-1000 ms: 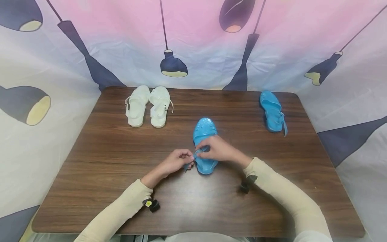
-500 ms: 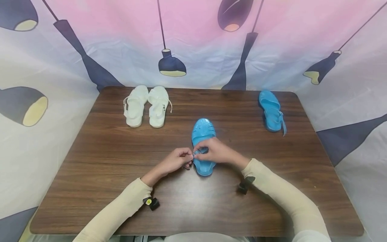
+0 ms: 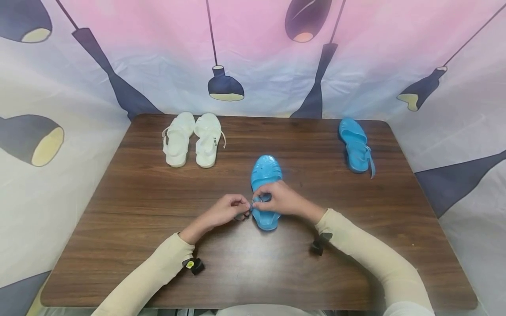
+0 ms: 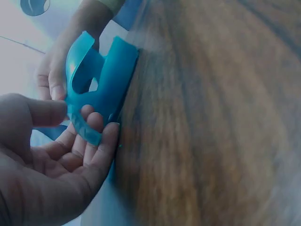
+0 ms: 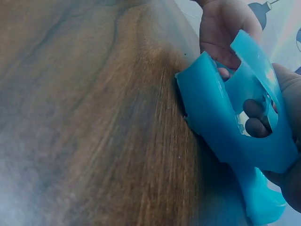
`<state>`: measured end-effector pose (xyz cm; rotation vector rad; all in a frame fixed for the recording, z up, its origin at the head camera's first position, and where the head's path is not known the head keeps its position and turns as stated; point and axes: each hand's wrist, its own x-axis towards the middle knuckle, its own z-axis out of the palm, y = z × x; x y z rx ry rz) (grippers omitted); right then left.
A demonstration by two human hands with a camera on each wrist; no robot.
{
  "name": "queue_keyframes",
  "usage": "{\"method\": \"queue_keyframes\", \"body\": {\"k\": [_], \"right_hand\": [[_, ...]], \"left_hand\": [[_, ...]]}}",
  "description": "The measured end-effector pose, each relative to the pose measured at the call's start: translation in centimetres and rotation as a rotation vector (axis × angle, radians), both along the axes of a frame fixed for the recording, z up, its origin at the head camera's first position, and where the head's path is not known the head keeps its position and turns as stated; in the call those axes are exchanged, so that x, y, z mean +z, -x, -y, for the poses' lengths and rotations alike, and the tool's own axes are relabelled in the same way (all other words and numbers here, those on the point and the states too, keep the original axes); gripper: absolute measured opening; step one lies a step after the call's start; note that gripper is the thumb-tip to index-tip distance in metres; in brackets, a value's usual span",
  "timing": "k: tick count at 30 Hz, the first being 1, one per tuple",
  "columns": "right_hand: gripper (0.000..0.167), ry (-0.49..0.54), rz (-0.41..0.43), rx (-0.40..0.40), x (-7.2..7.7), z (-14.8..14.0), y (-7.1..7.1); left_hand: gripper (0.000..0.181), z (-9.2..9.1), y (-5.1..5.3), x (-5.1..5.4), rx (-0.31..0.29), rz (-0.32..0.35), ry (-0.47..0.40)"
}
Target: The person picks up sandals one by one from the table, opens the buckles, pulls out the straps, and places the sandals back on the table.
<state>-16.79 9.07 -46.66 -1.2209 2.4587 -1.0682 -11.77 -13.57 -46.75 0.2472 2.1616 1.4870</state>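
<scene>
A blue jelly sandal (image 3: pixel 267 169) lies in the middle of the table, toe pointing away from me. My left hand (image 3: pixel 223 214) is at its left side and pinches the sandal's ankle strap (image 4: pixel 84 128); in the left wrist view the strap's end lies across the fingers. From the other side, my right hand (image 3: pixel 285 198) reaches over the sandal and pinches the strap by the buckle, which the fingers mostly hide. In the right wrist view, right-hand fingertips (image 5: pixel 256 120) show through the opening in the sandal's side.
At the back left of the wooden table (image 3: pixel 158 193) stands a pair of white sandals (image 3: pixel 178 141). Another blue sandal (image 3: pixel 356 147), its strap hanging loose, lies at the back right. A printed curtain (image 3: pixel 261 79) rises behind the table.
The left hand first came closer to the buckle, then drew slightly left. The strap end that hung below its fingers is now out of sight in the head view. The right hand has hardly moved.
</scene>
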Motion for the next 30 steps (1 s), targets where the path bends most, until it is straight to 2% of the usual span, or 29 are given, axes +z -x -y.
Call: {"method": "queue_keyframes", "body": {"k": [2,8,11,16,19,22,25,28,30], "right_hand": [[0.012,0.005,-0.002,-0.002,0.0,0.0,0.0],[0.011,0.031,-0.001,-0.008,-0.3,0.1,-0.1],[0.011,0.034,0.015,-0.014,-0.4,0.0,-0.1],[0.013,0.022,-0.003,-0.016,-0.3,0.0,-0.1],[0.014,0.025,-0.013,-0.029,-0.3,0.0,-0.1],[0.014,0.029,-0.009,-0.037,-0.4,0.0,-0.1],[0.014,0.029,0.008,-0.025,-0.4,0.0,-0.1],[0.014,0.034,0.011,-0.033,-0.4,-0.1,0.0],[0.014,0.04,0.009,-0.046,-0.4,-0.2,0.1]], "left_hand": [[0.016,0.1,0.1,0.0,0.003,0.002,0.01],[0.015,-0.5,0.4,-0.5,0.013,0.01,-0.049],[0.016,-0.7,0.5,-0.3,0.018,0.023,-0.049],[0.019,-0.3,0.4,0.5,0.0,0.054,0.006],[0.017,0.2,0.4,0.5,-0.041,0.025,0.015],[0.014,0.5,0.6,0.4,-0.072,-0.034,0.027],[0.014,0.5,0.8,0.0,-0.088,-0.048,0.003],[0.016,0.2,1.1,-0.3,-0.055,-0.021,-0.05],[0.017,-0.1,1.2,-0.3,-0.002,0.001,-0.079]]}}
